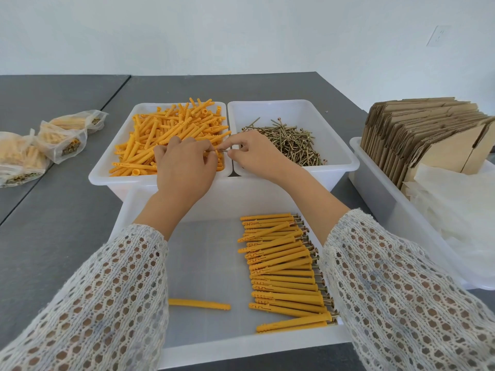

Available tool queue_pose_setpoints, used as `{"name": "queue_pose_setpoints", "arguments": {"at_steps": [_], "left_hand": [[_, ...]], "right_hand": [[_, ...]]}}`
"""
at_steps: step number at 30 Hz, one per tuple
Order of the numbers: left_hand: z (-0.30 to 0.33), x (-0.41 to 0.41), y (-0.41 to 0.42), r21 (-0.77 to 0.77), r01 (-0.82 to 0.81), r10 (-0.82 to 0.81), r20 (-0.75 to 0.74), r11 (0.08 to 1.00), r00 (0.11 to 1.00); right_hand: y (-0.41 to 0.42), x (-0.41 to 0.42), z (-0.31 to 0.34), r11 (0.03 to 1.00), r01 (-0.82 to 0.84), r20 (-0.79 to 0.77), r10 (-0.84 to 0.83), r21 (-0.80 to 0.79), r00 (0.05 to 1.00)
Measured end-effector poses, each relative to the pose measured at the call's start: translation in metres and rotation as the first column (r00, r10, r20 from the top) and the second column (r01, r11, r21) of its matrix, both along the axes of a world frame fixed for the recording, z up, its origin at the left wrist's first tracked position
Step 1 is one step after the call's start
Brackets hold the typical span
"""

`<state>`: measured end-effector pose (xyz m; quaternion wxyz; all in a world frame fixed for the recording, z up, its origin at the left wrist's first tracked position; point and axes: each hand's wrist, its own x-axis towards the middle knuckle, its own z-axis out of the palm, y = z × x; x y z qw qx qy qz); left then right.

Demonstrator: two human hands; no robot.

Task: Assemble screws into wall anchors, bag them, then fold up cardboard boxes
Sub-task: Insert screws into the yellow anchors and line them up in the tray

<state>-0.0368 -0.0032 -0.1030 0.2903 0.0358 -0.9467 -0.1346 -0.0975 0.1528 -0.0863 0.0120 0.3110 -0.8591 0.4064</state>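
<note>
My left hand (184, 167) hovers over the right side of a white bin (107, 170) full of loose orange wall anchors (166, 132), fingers curled around one anchor that is mostly hidden. My right hand (254, 153) pinches a brass screw (223, 150) by its shaft at the gap between the two bins, its tip pointing at my left hand. The bin on the right (340, 156) holds a heap of screws (292, 143). In the near bin (241, 346) lies a row of several assembled anchors (284, 271) and one lone anchor (199, 303).
Three filled plastic bags (61, 140) lie on the grey table (53, 236) at the far left. A long white bin (375, 194) on the right holds flat cardboard boxes (417, 129) standing on edge and a pile of clear bags (460, 215).
</note>
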Motion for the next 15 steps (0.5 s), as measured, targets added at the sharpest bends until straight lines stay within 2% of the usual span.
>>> {"name": "queue_pose_setpoints", "arguments": {"at_steps": [15], "left_hand": [[0.0037, 0.0013, 0.0011, 0.012, 0.017, -0.018, 0.066, 1.0, 0.998]], "right_hand": [[0.0004, -0.0016, -0.0036, 0.998, 0.023, -0.034, -0.021, 0.065, 0.999]]}}
